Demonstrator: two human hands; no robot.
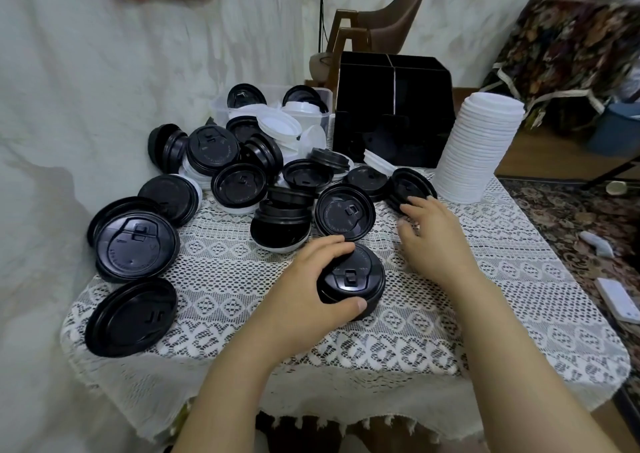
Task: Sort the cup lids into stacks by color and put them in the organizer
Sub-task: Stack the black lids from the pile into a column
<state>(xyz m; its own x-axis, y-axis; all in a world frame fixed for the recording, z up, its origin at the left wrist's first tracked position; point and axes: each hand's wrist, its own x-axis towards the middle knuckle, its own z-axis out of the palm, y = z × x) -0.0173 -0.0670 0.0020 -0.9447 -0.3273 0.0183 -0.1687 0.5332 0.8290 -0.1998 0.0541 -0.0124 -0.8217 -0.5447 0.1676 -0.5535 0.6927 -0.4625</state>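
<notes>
My left hand (311, 279) grips a short stack of black lids (356, 279) at the middle of the lace-covered table (485, 297), thumb in front and fingers behind. My right hand (433, 234) reaches out flat, fingertips touching a black lid (412, 184) near the white stack; it is blurred and holds nothing I can make out. Several loose black lids (239, 184) and white lids (278, 125) lie heaped across the table's far left. A tall stack of white lids (479, 148) stands at the right. The black organizer (394, 106) stands behind.
A clear plastic tub (311, 113) with lids sits left of the organizer. Large black lids (135, 245) lie near the table's left edge. A brown chair (388, 16) stands behind; a patterned rug (571, 227) with a white remote (620, 300) lies to the right.
</notes>
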